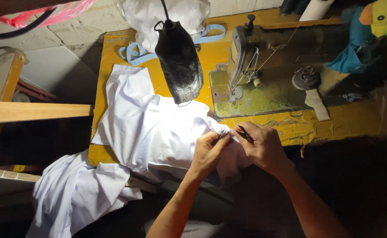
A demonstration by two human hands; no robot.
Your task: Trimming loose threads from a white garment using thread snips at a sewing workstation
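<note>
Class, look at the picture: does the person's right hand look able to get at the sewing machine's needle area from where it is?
Probably yes. The right hand, holding a small dark tool at the white cloth, sits just below the sewing machine; only bare yellow table lies between.

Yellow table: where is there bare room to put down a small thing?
Free patches on the table: the front strip between the sewing machine and the edge, right of the right hand; a narrower patch between the black pouch and the machine. The left half is crowded by white cloth, the back by blue tape and a plastic bag.
</note>
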